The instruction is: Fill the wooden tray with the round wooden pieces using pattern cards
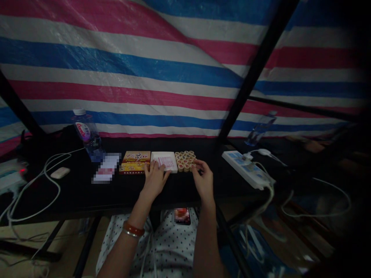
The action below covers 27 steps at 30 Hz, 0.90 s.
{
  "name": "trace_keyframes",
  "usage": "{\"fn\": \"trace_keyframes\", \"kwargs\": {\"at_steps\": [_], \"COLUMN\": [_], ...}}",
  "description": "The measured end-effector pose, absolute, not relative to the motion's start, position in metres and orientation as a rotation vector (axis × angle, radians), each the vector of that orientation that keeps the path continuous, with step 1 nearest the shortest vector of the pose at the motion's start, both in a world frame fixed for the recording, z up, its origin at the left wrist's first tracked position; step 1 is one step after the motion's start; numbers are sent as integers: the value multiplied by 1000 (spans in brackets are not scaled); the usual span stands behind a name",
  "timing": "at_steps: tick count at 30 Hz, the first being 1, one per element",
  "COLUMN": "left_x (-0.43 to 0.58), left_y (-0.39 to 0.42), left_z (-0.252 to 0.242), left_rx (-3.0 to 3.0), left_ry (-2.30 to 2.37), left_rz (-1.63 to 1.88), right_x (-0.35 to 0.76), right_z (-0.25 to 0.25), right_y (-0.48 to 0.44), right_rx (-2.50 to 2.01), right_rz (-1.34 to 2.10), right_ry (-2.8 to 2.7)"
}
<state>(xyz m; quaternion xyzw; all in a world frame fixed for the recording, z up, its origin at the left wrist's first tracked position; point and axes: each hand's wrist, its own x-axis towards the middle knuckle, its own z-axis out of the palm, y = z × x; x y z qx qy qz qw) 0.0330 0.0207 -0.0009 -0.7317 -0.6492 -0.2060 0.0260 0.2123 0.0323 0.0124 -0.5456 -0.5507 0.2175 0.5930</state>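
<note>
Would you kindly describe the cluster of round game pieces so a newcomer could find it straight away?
On the black table before the striped tarp, a row runs rightward: yellow box, white tray. The round wooden pieces end it, at the right hand; they alone are small stacked discs.

Matt black worktop (pixel 121 189), smooth, hardly any sheen. Round pale wooden game discs (pixel 185 160) with red and dark markings, lightly polished. Flat white paper-lined box tray (pixel 165 160), matt, beside a glossy printed yellow-and-red cardboard box lid (pixel 135 162). Clear plastic water bottle with pink label (pixel 87 135), shiny. White plastic power strip (pixel 247 169), smooth and slightly glossy; white rubbery cables (pixel 52 181). Woven plastic tarpaulin in red, white and blue stripes (pixel 145 77), crinkled with a faint sheen. Glossy reddish bangle (pixel 133 229) alongside a thin metal one. White dotted cloth garment (pixel 171 247), soft and matt.
</note>
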Motion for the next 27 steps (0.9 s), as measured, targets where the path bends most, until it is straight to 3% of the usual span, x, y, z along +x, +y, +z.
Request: {"fn": "trace_keyframes", "kwargs": {"at_steps": [8, 13, 21, 27], "left_x": [34, 33, 25, 26], "left_y": [22, 22, 18, -2], "left_z": [4, 10, 17, 27], "left_rx": [-2291, -2298, -2142, -1948], "left_ry": [-2019, -2014, -1694, -1591], "left_rz": [-736, -973, -1885, -2409], "right_x": [206, 203, 192, 169], "right_z": [13, 14, 21, 26], "right_y": [32, 32, 27, 25], "right_rx": [-1253, -1225, -1135, -948], "right_rz": [498, 486, 612, 978], "right_ry": [-1319, -1345, -1360, -1249]}}
